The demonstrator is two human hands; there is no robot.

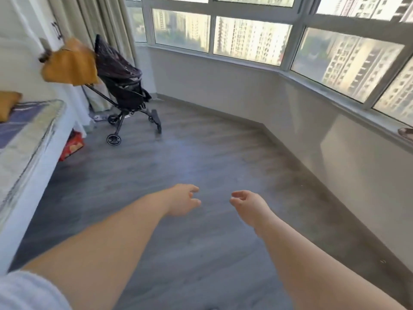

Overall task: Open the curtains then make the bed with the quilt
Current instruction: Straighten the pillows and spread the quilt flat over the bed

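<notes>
Head view shows our left hand (182,201) and right hand (247,203) out over the floor (201,153), fingers loosely curled, holding nothing. We see the curtains (98,21) gathered at eleven o'clock, the window (252,36) uncovered, and the bed (24,139) at nine o'clock; no quilt shows. We should turn left, find the quilt, and grip it by two corners.

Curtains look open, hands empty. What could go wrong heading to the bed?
1. The stroller stands on the floor near the bed corner; a foot could catch it.
2. No quilt is in view, so it has to be found first.
3. Left hand and right hand hold nothing.
</notes>
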